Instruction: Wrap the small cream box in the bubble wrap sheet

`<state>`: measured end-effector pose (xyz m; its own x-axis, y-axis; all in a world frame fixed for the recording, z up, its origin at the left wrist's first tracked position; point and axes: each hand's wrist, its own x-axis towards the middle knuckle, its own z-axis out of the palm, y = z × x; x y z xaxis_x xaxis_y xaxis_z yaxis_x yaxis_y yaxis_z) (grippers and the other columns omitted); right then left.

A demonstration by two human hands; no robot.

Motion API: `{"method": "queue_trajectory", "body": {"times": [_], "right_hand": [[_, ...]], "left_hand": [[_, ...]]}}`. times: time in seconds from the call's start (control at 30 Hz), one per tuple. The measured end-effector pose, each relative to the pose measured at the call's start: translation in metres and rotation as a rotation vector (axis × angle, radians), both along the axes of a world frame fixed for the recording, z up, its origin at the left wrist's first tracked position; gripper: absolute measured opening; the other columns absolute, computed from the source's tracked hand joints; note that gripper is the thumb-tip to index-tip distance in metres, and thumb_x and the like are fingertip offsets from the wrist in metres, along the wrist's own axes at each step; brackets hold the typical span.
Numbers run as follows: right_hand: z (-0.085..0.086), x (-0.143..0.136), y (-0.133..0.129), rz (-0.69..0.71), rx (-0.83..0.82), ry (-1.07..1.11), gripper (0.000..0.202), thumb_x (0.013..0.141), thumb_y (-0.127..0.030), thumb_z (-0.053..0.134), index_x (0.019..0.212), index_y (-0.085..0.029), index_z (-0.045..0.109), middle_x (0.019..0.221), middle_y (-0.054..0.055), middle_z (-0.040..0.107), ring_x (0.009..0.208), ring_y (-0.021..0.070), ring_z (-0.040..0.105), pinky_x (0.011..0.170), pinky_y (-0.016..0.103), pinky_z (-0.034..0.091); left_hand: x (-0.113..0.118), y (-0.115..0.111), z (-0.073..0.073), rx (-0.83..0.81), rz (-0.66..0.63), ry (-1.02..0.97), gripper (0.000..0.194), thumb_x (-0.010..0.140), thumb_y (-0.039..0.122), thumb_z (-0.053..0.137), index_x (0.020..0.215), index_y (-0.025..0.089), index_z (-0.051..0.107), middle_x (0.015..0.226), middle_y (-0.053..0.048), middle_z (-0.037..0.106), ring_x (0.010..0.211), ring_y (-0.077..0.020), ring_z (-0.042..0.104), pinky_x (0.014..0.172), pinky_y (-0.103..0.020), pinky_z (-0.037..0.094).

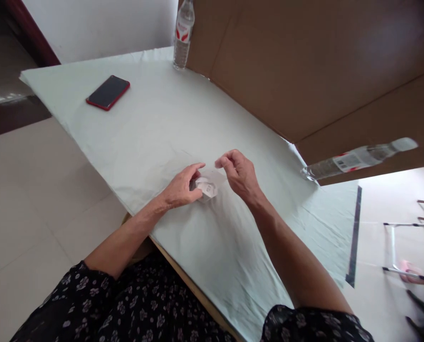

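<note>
A small folded white paper piece lies on the pale cloth-covered table, near its front edge. My left hand rests on the cloth and pinches the paper's left side between thumb and fingers. My right hand hovers just right of the paper, fingers curled, its fingertips pinching a thin translucent edge of the paper at the top. What the curled fingers enclose beyond that edge is hard to tell.
A red-cased phone lies face up at the far left. One clear water bottle stands at the back, another bottle at the right. A large brown cardboard sheet walls the right side. Tiled floor lies left.
</note>
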<state>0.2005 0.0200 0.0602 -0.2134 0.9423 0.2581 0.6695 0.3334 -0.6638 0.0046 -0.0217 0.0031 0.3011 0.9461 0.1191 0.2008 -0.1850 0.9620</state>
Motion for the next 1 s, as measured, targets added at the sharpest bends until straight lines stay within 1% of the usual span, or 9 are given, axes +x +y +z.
{"method": "queue_trajectory", "body": {"times": [0.13, 0.23, 0.37, 0.47, 0.53, 0.63, 0.8, 0.9, 1.0], "right_hand": [[-0.002, 0.004, 0.019, -0.015, -0.058, 0.181, 0.017, 0.092, -0.028, 0.052, 0.077, -0.022, 0.059, 0.077, 0.002, 0.072, 0.073, 0.0161, 0.063, 0.075, 0.033, 0.049], [-0.004, 0.005, 0.034, -0.019, -0.081, 0.287, 0.018, 0.09, -0.026, 0.053, 0.074, -0.022, 0.059, 0.073, 0.001, 0.07, 0.072, 0.0148, 0.063, 0.077, 0.033, 0.05], [-0.011, 0.003, 0.056, -0.038, -0.088, 0.322, 0.019, 0.089, -0.022, 0.054, 0.07, -0.021, 0.058, 0.07, -0.001, 0.066, 0.067, 0.0126, 0.059, 0.073, 0.031, 0.048], [-0.015, 0.005, 0.065, -0.079, -0.092, 0.29, 0.018, 0.087, -0.022, 0.056, 0.07, -0.021, 0.059, 0.068, -0.001, 0.063, 0.066, 0.0128, 0.057, 0.071, 0.031, 0.046], [-0.015, 0.008, 0.058, -0.183, -0.028, 0.273, 0.015, 0.087, -0.024, 0.057, 0.074, -0.021, 0.061, 0.069, -0.002, 0.062, 0.067, 0.0138, 0.056, 0.07, 0.031, 0.045], [-0.011, 0.008, 0.026, -0.327, 0.087, 0.243, 0.019, 0.091, -0.037, 0.059, 0.078, -0.022, 0.06, 0.071, -0.002, 0.06, 0.066, 0.015, 0.054, 0.066, 0.031, 0.043], [-0.004, -0.016, -0.032, -0.2, -0.065, -0.194, 0.035, 0.083, -0.055, 0.07, 0.079, -0.022, 0.06, 0.071, 0.001, 0.065, 0.063, 0.0167, 0.055, 0.062, 0.031, 0.036], [-0.004, -0.024, -0.036, -0.243, -0.13, -0.379, 0.024, 0.088, -0.045, 0.064, 0.084, -0.02, 0.063, 0.081, 0.005, 0.071, 0.07, 0.0195, 0.06, 0.065, 0.031, 0.035], [-0.007, -0.013, -0.029, -0.263, -0.179, -0.372, 0.015, 0.088, -0.023, 0.052, 0.076, -0.021, 0.062, 0.076, 0.003, 0.07, 0.07, 0.0189, 0.062, 0.066, 0.03, 0.035]], "left_hand": [[0.0, 0.001, -0.001, -0.133, -0.021, -0.202, 0.076, 0.071, 0.026, 0.067, 0.144, 0.02, 0.047, 0.123, -0.012, 0.062, 0.097, -0.0207, 0.065, 0.092, -0.038, 0.053], [-0.001, 0.003, -0.001, -0.2, -0.024, -0.348, 0.069, 0.07, 0.03, 0.071, 0.135, 0.02, 0.052, 0.131, -0.014, 0.06, 0.098, -0.02, 0.065, 0.087, -0.034, 0.053], [-0.003, 0.005, 0.002, -0.284, -0.027, -0.366, 0.038, 0.071, 0.036, 0.071, 0.104, 0.017, 0.067, 0.1, -0.007, 0.069, 0.086, -0.0173, 0.062, 0.078, -0.03, 0.05], [-0.003, 0.006, 0.002, -0.387, 0.022, -0.387, 0.034, 0.07, 0.037, 0.071, 0.097, 0.015, 0.073, 0.092, -0.006, 0.071, 0.083, -0.0175, 0.062, 0.076, -0.03, 0.049], [-0.002, 0.007, 0.002, -0.447, 0.073, -0.426, 0.038, 0.069, 0.037, 0.071, 0.099, 0.015, 0.076, 0.092, -0.007, 0.074, 0.084, -0.019, 0.065, 0.077, -0.032, 0.05], [-0.001, 0.008, 0.001, -0.487, 0.12, -0.465, 0.042, 0.066, 0.035, 0.074, 0.102, 0.013, 0.077, 0.093, -0.009, 0.076, 0.088, -0.0214, 0.067, 0.081, -0.033, 0.051], [-0.002, 0.004, 0.003, -0.442, 0.089, -0.476, 0.049, 0.068, 0.037, 0.077, 0.11, 0.013, 0.078, 0.093, -0.007, 0.076, 0.086, -0.0209, 0.066, 0.081, -0.033, 0.05], [-0.001, 0.004, 0.002, -0.388, 0.101, -0.488, 0.049, 0.067, 0.038, 0.079, 0.11, 0.014, 0.078, 0.094, -0.007, 0.077, 0.089, -0.022, 0.066, 0.081, -0.033, 0.051], [0.0, 0.005, 0.0, -0.332, 0.124, -0.538, 0.048, 0.066, 0.038, 0.08, 0.106, 0.013, 0.079, 0.096, -0.008, 0.077, 0.095, -0.0237, 0.067, 0.085, -0.034, 0.051]]}}
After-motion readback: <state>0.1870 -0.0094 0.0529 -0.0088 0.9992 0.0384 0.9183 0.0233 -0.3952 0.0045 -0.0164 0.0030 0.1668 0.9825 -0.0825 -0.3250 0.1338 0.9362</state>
